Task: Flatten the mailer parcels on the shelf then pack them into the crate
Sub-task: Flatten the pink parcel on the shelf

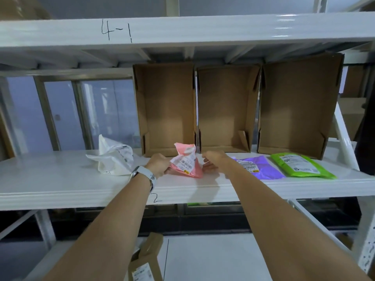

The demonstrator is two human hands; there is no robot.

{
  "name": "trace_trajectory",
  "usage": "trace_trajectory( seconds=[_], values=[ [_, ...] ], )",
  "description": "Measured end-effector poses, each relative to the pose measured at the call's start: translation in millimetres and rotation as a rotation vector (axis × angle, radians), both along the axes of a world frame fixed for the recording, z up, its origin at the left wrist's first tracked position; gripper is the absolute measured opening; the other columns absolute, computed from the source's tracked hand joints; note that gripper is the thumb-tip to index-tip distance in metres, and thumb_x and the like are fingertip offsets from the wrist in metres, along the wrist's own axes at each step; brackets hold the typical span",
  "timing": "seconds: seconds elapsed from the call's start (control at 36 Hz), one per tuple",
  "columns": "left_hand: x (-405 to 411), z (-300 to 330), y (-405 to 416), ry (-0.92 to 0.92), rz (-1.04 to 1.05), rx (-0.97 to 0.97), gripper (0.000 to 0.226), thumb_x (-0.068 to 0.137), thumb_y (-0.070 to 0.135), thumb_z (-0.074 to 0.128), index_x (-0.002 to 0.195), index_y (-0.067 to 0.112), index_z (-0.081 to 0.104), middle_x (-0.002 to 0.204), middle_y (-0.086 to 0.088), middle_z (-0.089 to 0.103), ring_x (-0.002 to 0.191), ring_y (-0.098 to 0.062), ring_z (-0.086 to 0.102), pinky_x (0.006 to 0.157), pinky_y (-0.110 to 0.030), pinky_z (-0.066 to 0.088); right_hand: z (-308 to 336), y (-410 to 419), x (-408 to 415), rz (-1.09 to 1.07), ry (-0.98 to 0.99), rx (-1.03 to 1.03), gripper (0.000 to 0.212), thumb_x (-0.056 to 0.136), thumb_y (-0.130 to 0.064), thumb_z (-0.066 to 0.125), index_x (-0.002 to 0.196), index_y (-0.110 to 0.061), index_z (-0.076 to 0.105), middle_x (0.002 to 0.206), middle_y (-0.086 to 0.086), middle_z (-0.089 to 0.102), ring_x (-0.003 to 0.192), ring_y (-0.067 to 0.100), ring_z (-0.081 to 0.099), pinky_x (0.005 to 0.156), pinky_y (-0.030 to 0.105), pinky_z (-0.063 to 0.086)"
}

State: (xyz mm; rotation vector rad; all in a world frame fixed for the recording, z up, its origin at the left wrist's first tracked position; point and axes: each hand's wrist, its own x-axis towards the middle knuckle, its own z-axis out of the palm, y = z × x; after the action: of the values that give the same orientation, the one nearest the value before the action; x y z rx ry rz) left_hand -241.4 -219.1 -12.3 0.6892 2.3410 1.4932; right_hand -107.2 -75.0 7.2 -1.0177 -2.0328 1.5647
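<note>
Handwritten black marker on the upper shelf beam (182, 29) reads "4-1", and a lone "2" is written on the front edge of the white shelf (60, 179) that carries the parcels. Each mailer bears a white printed shipping label, but the print is too small to read. The pink mailer (187, 164) sits crumpled near the front middle of the shelf, bunched upward into a peak with its label facing the camera, so it has no clear long axis. The left hand (159, 165), with a white watch (144, 175) on its wrist, pinches the parcel's left edge; the right hand (213, 161) has curled fingers at its right side, though the actual grip is hidden. To the left lies a crumpled white mailer (113, 159). To the right the purple mailer (259, 167) and green mailer (300, 165) lie flat, long axes running front to back. Behind stand three open cardboard boxes (227, 108).
</note>
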Motion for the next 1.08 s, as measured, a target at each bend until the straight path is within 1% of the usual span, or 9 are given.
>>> trace_trajectory(
  seconds=[0.11,0.19,0.31,0.5,0.61,0.72,0.86,0.94,1.08],
  values=[
    [6.5,3.6,-4.0,0.022,-0.122,-0.034,0.023,0.092,-0.001,0.051,0.072,0.011,0.051,0.066,-0.009,0.061,0.058,-0.017,0.053,0.06,-0.029,0.039,-9.9,13.7,-12.5,-0.003,0.021,0.1,0.035,0.088,-0.042,0.059,0.102,-0.012,0.068,0.104,0.006,0.068,0.095,0.021,0.063,0.078,0.031,0.053],
    [5.0,3.3,-6.5,0.033,-0.171,-0.054,0.027,0.093,-0.004,0.048,0.07,0.011,0.048,0.066,-0.009,0.06,0.052,-0.013,0.054,0.057,-0.026,0.041,-8.1,9.7,-11.3,-0.028,0.09,0.05,0.018,0.09,-0.025,0.059,0.081,-0.011,0.067,0.081,0.004,0.068,0.073,0.016,0.062,0.077,0.03,0.052],
    [3.2,3.9,-12.9,0.001,-0.201,-0.055,0.028,0.095,-0.007,0.042,0.072,0.01,0.044,0.07,-0.012,0.06,0.039,-0.006,0.054,0.047,-0.02,0.038,-5.4,12.5,-11.5,-0.024,0.204,-0.117,0.016,0.089,-0.01,0.058,0.074,-0.009,0.064,0.076,0.006,0.067,0.066,0.015,0.06,0.065,0.027,0.051],
    [2.1,8.9,-19.8,-0.031,-0.203,-0.072,0.026,0.096,-0.003,0.046,0.073,0.008,0.048,0.07,-0.01,0.06,0.043,-0.007,0.053,0.04,-0.016,0.039,1.7,21.2,-19.1,-0.046,0.246,-0.103,0.016,0.094,-0.019,0.057,0.08,-0.013,0.063,0.081,0.003,0.062,0.068,0.012,0.05,0.059,0.025,0.039],
    [1.1,9.7,-19.9,-0.073,-0.228,-0.063,0.024,0.096,-0.003,0.046,0.075,0.008,0.049,0.074,-0.011,0.062,0.054,-0.012,0.052,0.044,-0.018,0.039,2.0,22.1,-23.0,-0.027,0.226,-0.112,0.016,0.094,-0.019,0.058,0.099,-0.008,0.068,0.093,0.004,0.067,0.072,0.012,0.053,0.062,0.025,0.04],
    [-1.7,9.9,-20.1,-0.094,-0.264,-0.068,0.021,0.095,-0.002,0.049,0.077,0.008,0.051,0.074,-0.013,0.063,0.057,-0.015,0.049,0.051,-0.023,0.037,0.1,21.0,-24.8,0.012,0.213,-0.143,0.017,0.093,-0.015,0.058,0.104,-0.008,0.069,0.094,0.005,0.07,0.075,0.013,0.058,0.061,0.025,0.039],
    [-4.7,6.6,-21.2,-0.113,-0.239,-0.03,0.018,0.095,-0.001,0.049,0.08,0.006,0.053,0.075,-0.013,0.062,0.06,-0.016,0.049,0.052,-0.022,0.039,-3.5,23.7,-26.1,-0.037,0.228,-0.14,0.007,0.088,-0.008,0.064,0.086,-0.004,0.069,0.075,0.01,0.061,0.053,0.013,0.044,0.042,0.022,0.032],
    [-4.8,2.4,-21.5,-0.131,-0.204,0.004,0.017,0.096,-0.002,0.048,0.082,0.006,0.052,0.073,-0.011,0.06,0.061,-0.013,0.051,0.047,-0.018,0.042,-6.4,25.5,-23.3,-0.074,0.274,-0.142,0.016,0.086,-0.004,0.065,0.071,-0.009,0.065,0.064,0.007,0.059,0.052,0.013,0.048,0.043,0.022,0.032],
    [-9.5,-3.5,-23.9,-0.148,-0.161,0.041,0.017,0.095,-0.003,0.047,0.082,0.006,0.049,0.079,-0.014,0.061,0.063,-0.015,0.052,0.042,-0.014,0.042,-7.1,27.3,-20.9,-0.062,0.251,-0.071,0.029,0.088,0.0,0.059,0.061,-0.01,0.059,0.062,0.007,0.053,0.055,0.014,0.044,0.049,0.024,0.03]
  ],
)
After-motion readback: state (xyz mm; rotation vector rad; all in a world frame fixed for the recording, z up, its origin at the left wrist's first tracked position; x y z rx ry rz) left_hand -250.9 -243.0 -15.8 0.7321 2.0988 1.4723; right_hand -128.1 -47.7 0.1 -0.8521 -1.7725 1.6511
